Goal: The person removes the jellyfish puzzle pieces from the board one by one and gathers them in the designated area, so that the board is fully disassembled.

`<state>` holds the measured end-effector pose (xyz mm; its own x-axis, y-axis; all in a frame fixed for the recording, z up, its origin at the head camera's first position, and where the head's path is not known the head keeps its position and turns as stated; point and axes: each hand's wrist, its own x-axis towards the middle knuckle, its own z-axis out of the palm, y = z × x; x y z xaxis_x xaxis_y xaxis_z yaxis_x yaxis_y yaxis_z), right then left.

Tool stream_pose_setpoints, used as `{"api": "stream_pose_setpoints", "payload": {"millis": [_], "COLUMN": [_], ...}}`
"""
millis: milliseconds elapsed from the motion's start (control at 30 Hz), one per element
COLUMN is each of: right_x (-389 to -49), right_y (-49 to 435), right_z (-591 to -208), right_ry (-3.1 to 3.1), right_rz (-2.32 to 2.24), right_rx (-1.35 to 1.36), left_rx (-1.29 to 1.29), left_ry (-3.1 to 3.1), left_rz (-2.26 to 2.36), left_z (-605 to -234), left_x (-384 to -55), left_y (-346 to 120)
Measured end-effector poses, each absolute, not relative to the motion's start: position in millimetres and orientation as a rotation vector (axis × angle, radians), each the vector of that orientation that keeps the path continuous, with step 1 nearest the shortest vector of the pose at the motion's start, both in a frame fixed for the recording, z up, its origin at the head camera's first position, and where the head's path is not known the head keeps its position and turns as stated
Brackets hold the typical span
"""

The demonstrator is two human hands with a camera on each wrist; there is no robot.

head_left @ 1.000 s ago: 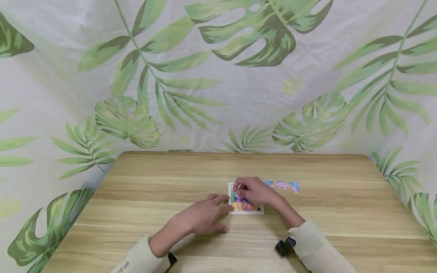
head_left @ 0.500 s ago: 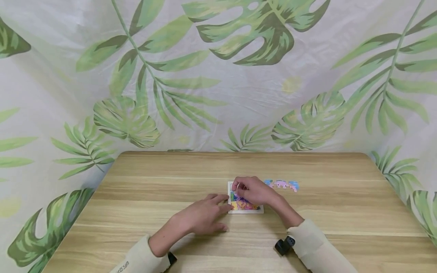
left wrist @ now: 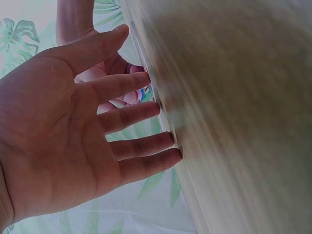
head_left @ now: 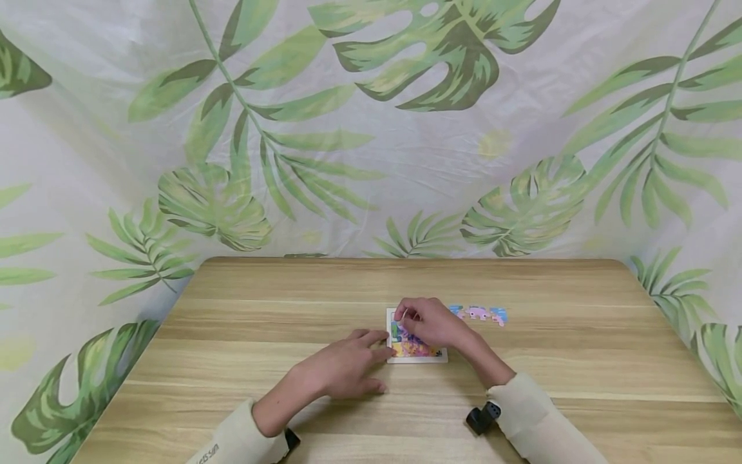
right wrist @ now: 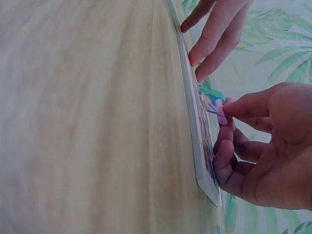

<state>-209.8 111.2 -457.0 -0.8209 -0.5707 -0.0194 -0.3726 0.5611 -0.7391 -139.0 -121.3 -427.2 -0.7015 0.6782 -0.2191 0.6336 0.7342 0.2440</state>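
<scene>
A small jigsaw puzzle in a white-rimmed tray (head_left: 418, 361) lies on the table, its lower part filled with yellow, pink and purple picture. My right hand (head_left: 436, 324) is over the tray's upper part and hides much of it. In the right wrist view, thumb and finger of that hand (right wrist: 273, 141) pinch a pink-and-teal puzzle piece (right wrist: 222, 114), held tilted just above the tray. My left hand (head_left: 348, 367) lies to the left, fingers spread and fairly straight, with fingertips touching the tray's left edge. In the left wrist view its palm (left wrist: 63, 131) holds nothing.
Several loose puzzle pieces (head_left: 478, 314), pink and blue, lie in a row to the right of the tray, behind my right wrist. The wood-grain table (head_left: 261, 309) ends at a leaf-patterned cloth (head_left: 324, 161) at the back. Black wrist cameras (head_left: 484, 417) sit under the sleeves.
My right hand has risen very slightly at the fingers, baring a little more of the tray's picture. The left hand stays in place.
</scene>
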Motion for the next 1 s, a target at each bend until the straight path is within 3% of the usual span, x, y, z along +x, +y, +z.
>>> {"api": "stream_pose_setpoints", "payload": {"millis": [1000], "right_x": [-204], "right_y": [173], "right_z": [-453], "right_ry": [2.536], "right_rz": [-1.152], "right_rx": [-0.673], "left_rx": [0.94], "left_ry": [2.607], "left_rz": [0.256], "left_z": [-422], "left_x": [-138], "left_y": [-122]}}
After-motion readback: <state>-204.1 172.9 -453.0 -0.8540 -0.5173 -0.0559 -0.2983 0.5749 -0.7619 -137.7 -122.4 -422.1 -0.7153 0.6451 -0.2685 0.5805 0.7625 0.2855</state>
